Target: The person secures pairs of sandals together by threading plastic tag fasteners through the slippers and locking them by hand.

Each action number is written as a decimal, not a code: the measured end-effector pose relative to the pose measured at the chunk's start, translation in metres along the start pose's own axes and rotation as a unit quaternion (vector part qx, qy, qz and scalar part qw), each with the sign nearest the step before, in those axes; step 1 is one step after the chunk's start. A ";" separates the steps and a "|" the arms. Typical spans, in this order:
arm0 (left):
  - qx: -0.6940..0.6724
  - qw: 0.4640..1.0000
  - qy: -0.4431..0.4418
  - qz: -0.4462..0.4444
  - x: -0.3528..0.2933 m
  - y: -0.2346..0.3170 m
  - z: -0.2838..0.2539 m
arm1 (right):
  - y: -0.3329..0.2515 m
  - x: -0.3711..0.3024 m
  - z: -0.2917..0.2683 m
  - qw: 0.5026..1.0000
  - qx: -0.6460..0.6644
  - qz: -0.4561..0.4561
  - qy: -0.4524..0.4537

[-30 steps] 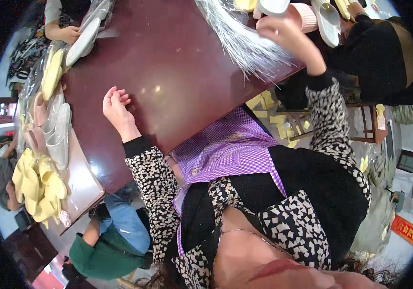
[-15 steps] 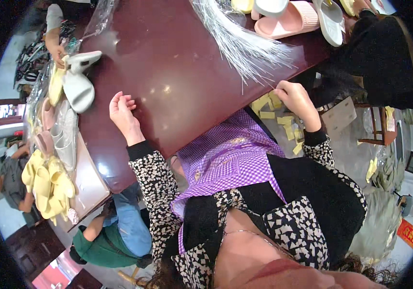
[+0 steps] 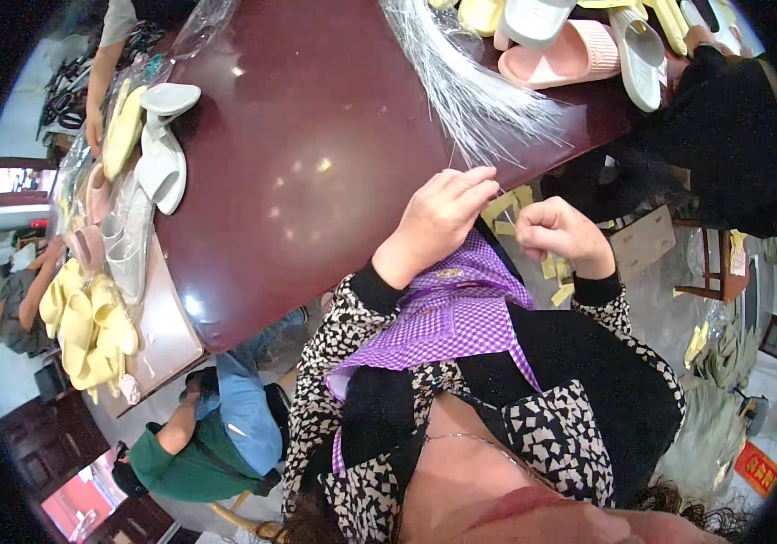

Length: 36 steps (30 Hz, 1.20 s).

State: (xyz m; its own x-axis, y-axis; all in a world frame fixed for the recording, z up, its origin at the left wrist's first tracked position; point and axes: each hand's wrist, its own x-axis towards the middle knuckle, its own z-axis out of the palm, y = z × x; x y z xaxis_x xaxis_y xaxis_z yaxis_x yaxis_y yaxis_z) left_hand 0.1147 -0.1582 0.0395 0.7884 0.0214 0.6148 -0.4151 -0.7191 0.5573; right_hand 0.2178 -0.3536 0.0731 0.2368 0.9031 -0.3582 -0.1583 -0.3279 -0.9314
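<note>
A bundle of thin white strands [image 3: 488, 104] lies fanned out on the dark red table [image 3: 252, 118], its loose ends toward me. Just below those ends, at the table's near right edge, is my left hand [image 3: 434, 222], its fingers pressed together. My right hand [image 3: 565, 236] is curled in a pinch a little to the right, beyond the edge. A faint pale strand [image 3: 508, 215] shows between the two hands; its exact hold in the fingers is too fine to follow. Both hands are above the purple checked apron [image 3: 452, 308] on my lap.
Pink slippers [image 3: 561, 56], a grey slipper [image 3: 638, 59] and others lie at the table's far right. Grey slippers [image 3: 164, 154], yellow slippers [image 3: 89, 322] and clear bags line the left side. A co-worker's arm [image 3: 98, 91] reaches in there; another person in green [image 3: 180, 458] is lower left.
My left hand has swung right from over the table to beside my right hand, its fingers now closed. My right hand has moved slightly down, away from the strand ends.
</note>
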 end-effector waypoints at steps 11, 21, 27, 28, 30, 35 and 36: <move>-0.005 1.000 -0.020 0.004 -0.011 -0.014 -0.001 | -0.015 0.014 -0.002 0.993 0.056 -0.069 -0.082; -0.437 0.837 0.130 -0.302 -0.020 -0.008 -0.003 | -0.031 0.138 -0.061 0.844 -0.387 -0.332 0.167; -0.459 0.811 0.145 -0.332 -0.034 -0.010 0.002 | -0.015 0.211 -0.076 0.688 -0.632 -0.317 0.165; -0.454 0.813 0.143 -0.336 -0.037 -0.009 0.002 | -0.012 0.215 -0.079 0.685 -0.644 -0.296 0.170; -0.451 0.813 0.142 -0.339 -0.042 -0.008 0.003 | -0.010 0.220 -0.083 0.677 -0.668 -0.252 0.179; -0.542 0.749 0.123 -0.361 -0.061 0.002 0.004 | -0.011 0.228 -0.088 0.665 -0.678 -0.238 0.203; -0.548 0.744 0.120 -0.363 -0.065 0.005 0.001 | -0.011 0.230 -0.089 0.664 -0.676 -0.244 0.204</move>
State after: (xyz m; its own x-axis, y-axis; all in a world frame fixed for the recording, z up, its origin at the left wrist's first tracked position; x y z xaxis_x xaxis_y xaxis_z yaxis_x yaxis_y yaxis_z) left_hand 0.0613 -0.1643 0.0016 0.9361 0.3464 -0.0607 -0.1453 0.5384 0.8301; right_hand 0.3588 -0.1669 -0.0052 0.2273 0.9334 0.2776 0.9737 -0.2219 -0.0510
